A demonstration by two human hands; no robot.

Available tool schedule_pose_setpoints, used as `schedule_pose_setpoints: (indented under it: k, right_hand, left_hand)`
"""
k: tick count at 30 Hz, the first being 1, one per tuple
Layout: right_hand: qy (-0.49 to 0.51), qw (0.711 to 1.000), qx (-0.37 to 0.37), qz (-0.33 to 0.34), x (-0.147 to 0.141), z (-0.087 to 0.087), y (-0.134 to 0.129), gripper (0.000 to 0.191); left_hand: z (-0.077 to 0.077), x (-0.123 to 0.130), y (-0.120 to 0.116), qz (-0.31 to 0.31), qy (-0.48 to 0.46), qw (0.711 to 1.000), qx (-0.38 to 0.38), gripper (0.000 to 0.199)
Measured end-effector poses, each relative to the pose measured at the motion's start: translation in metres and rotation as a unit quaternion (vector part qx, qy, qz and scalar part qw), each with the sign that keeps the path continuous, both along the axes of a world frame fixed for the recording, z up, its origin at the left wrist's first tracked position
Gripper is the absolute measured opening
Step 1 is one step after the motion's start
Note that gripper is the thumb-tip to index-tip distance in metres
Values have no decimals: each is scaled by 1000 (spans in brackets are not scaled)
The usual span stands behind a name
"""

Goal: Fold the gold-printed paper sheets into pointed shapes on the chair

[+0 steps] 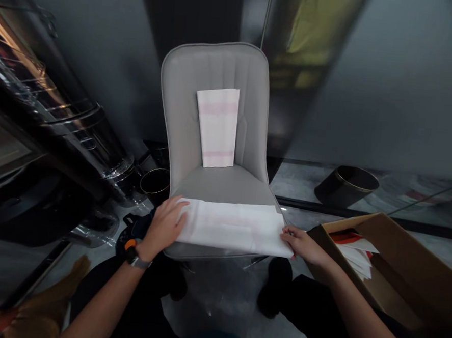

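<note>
A long folded white sheet (pixel 230 228) with faint pink print lies across the front of a grey chair's seat (pixel 219 184). Whether it is paper or cloth I cannot tell. My left hand (pixel 166 224), with a watch at the wrist, rests on the sheet's left end, fingers and thumb stretched apart. At the opposite end my right hand (pixel 300 243) pinches the right edge between thumb and fingers. A second folded white piece (pixel 219 128) with pink bands stands upright against the chair's backrest (pixel 185 90).
To the right an open cardboard box (pixel 407 267) holds white and red flat pieces (pixel 356 253). Shiny cylindrical columns (pixel 80 114) rise at the left. A black bin (pixel 156 182) stands left of the chair; another dark bin (pixel 345 186) appears by the glossy wall at right.
</note>
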State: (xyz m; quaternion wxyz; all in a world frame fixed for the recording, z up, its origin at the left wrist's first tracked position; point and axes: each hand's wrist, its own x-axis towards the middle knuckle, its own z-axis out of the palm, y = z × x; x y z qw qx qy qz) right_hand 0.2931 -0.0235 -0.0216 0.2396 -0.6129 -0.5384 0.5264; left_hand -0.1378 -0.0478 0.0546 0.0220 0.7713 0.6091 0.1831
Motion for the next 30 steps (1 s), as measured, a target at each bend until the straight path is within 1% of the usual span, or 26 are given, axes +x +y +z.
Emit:
schedule_pose_setpoints:
  k: [1,3,5,7,9,11,12,13,15,16,18,21,22,24,27,30]
  right_hand:
    - [-8,1000,8,9,-1,1,0,27]
    - [-32,999,18,29,-2,3,-1,22]
    - [-79,995,20,53,-2,8,-2,19]
    - [-151,985,13,84,0,14,-3,18]
    - [-233,967,-2,106,3,21,-3,13]
    - [-301,949,-1,96,6,28,-1,9]
    - [-325,942,12,79,6,31,2,15]
    - [-341,938,35,57,4,34,6,23]
    - [-359,927,105,21,-7,40,15,36]
    - [-363,920,148,15,-16,42,19,39]
    - [-366,901,230,37,-39,43,23,42]
    - [-355,870,320,121,-78,34,18,47]
    - [-354,860,336,150,-89,29,13,51]
    - [-361,846,344,189,-107,16,2,61]
    - [-379,841,332,197,-118,2,-12,72]
    - [-392,843,323,180,-119,0,-18,73]
  left_hand:
    - [0,17,5,-31,27,998,-49,42]
    - [-6,44,15,-75,63,984,-152,55]
    - [-18,60,23,-102,79,970,-205,66]
    - [-29,65,28,-112,85,967,-213,70]
    - [-37,66,33,-112,88,968,-207,72]
    - [-40,65,38,-111,91,968,-207,73]
    - [-41,65,40,-112,92,968,-207,73]
    - [-41,65,42,-113,93,967,-207,73]
    - [-41,67,45,-113,95,967,-206,72]
    - [-41,68,46,-112,97,967,-205,72]
    - [-42,69,46,-108,101,968,-202,72]
    - [-45,70,44,-110,108,971,-184,71]
    - [-46,70,43,-112,111,972,-176,71]
    - [-49,69,42,-115,119,973,-161,71]
    - [-52,67,41,-115,122,975,-146,71]
    - [-56,64,42,-122,117,977,-131,70]
